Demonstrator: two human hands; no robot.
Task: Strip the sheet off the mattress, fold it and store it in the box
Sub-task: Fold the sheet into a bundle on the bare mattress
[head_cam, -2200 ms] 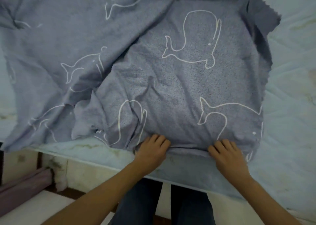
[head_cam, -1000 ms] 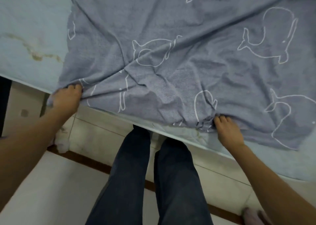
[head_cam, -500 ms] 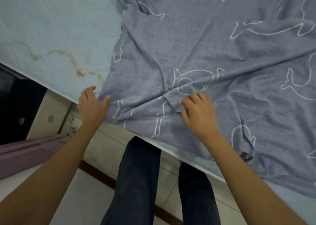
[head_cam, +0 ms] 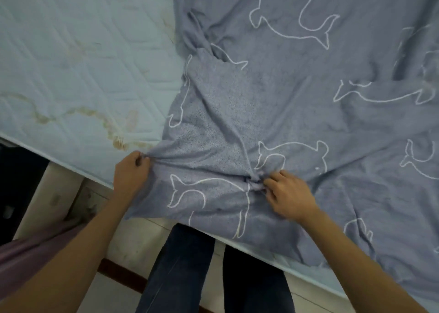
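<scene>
A grey-blue sheet (head_cam: 297, 103) printed with white whale outlines lies loose and creased over the right part of a pale blue quilted mattress (head_cam: 78, 70). Its near edge hangs over the mattress side. My left hand (head_cam: 130, 172) grips the sheet's left edge at the mattress rim, and the cloth bunches into its fist. My right hand (head_cam: 288, 194) pinches a gathered knot of the sheet a little to the right, on top of the mattress. Creases run from both grips. The box is not in view.
The bare mattress at the left carries brownish stains (head_cam: 114, 132). Below its edge are the pale bed frame (head_cam: 54, 194), a purple cloth (head_cam: 31, 253) at the lower left, a tiled floor (head_cam: 114, 291) and my legs in dark trousers (head_cam: 180, 265).
My view has shifted left along the bed edge. Both hands went from lying flat on the sheet to gripping it, and the cloth has gathered between them.
</scene>
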